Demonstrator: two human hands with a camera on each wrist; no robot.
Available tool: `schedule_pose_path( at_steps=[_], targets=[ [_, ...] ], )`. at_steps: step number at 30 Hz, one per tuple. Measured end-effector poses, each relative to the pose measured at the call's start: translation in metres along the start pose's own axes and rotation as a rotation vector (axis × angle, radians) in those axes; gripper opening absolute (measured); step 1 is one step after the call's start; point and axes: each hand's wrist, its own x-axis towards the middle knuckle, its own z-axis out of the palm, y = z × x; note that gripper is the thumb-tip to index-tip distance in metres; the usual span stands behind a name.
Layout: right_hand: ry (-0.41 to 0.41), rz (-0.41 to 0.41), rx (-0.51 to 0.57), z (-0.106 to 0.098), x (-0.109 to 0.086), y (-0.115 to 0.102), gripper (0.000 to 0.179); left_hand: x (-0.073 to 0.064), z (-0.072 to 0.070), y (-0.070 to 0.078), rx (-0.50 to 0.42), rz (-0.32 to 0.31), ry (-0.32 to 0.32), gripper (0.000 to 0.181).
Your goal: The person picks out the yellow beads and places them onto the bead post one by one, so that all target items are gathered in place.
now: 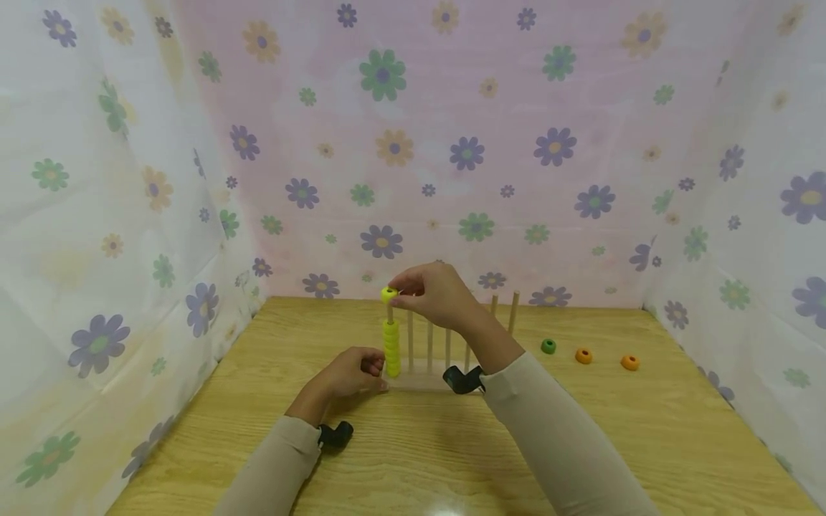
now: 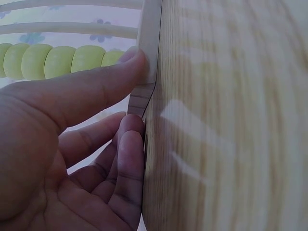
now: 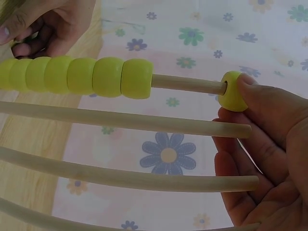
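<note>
the small round yellow wooden bead sat at the very tip of the leftmost upright wooden peg, its bore lined up with the peg's vertical long axis, so the hole ran straight up and down. it was glossy, barrel-shaped and the same lime yellow as the stack of yellow beads already threaded lower on that peg, with a bare length of dowel between them. the right hand pinched the bead between thumb and fingertips from the side. the left hand pressed against the near left corner of the pale wooden base, thumb on its edge and fingers curled at the table, steadying rather than wrapping it. the other bare wooden pegs stood in a row to the right, partly hidden behind the right wrist. on the light wooden table, well apart to the right, lay a green bead and two orange beads in a line. flowered cloth walls enclosed the space.
</note>
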Motion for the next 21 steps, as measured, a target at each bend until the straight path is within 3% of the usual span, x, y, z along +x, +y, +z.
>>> schedule_pose_path(
  at_steps=[21],
  targets=[
    [-0.01, -0.006, -0.074, 0.0012, -0.0004, -0.0011, 0.027, -0.0001, -0.0005, 0.0023, 0.029, 0.01, 0.0, 0.05]
  ],
)
